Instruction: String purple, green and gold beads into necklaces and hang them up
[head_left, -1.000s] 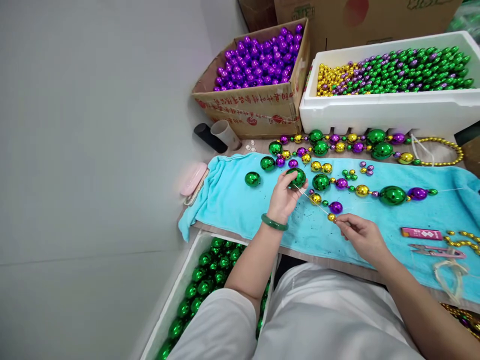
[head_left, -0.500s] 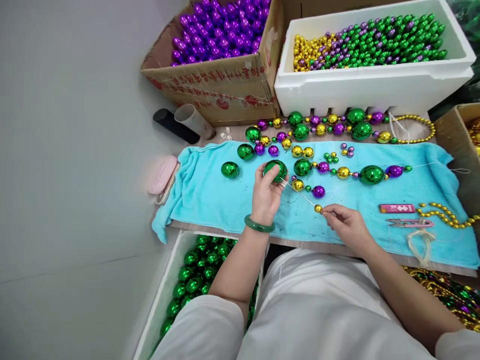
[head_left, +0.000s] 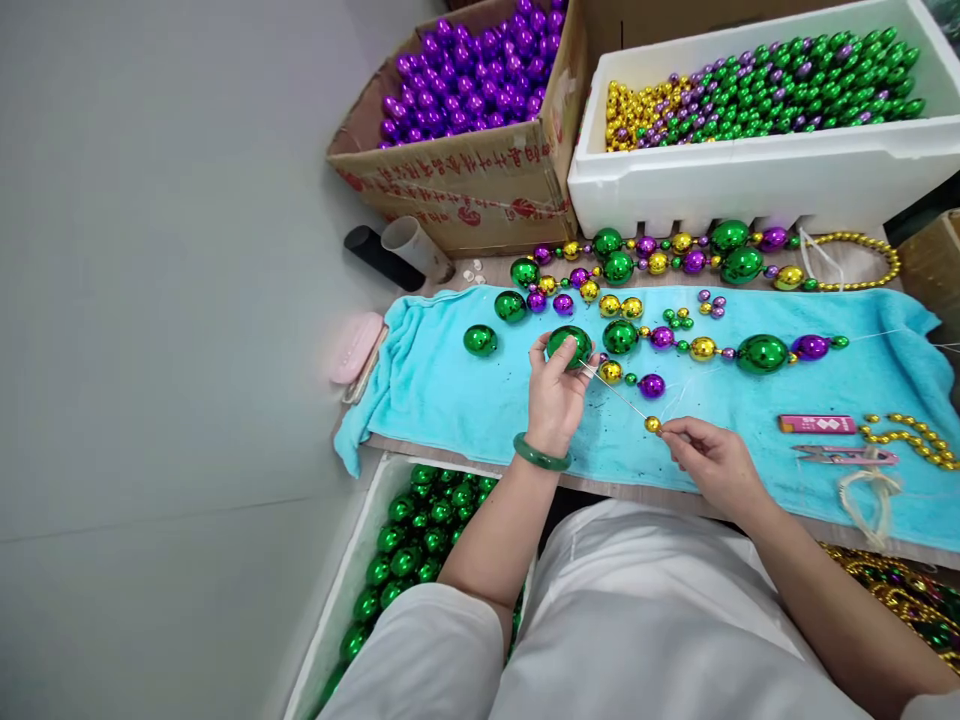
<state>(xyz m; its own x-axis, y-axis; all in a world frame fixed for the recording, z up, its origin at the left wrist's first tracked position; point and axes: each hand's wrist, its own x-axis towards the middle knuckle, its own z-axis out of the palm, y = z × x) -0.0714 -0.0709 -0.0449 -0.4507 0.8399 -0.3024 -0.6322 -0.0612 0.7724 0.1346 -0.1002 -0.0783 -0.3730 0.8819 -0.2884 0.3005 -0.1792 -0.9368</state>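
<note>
My left hand (head_left: 555, 400), with a green bangle (head_left: 541, 452) on its wrist, grips a large shiny green bead (head_left: 568, 346) between thumb and fingers. A taut white thread (head_left: 621, 396) runs from that bead down to a small gold bead (head_left: 652, 424). The fingertips of my right hand (head_left: 712, 455) pinch at this gold bead. Just beyond my left fingers, a strung row of green, purple and gold beads (head_left: 762, 353) lies on the blue towel (head_left: 442, 400). A loose green bead (head_left: 480, 340) rests to the left.
Behind the towel lies a beaded garland (head_left: 741, 265). A carton of purple beads (head_left: 457, 190) and a white foam box (head_left: 675, 195) stand at the back. Pink thread snips (head_left: 847, 455) and a pink box (head_left: 816, 424) lie right. A foam bin (head_left: 360, 535) of green beads is below.
The view has shifted, so everything appears farther right in the picture. Both hands keep nearly the same pose, still holding the green bead and the gold bead with the thread taut between them.
</note>
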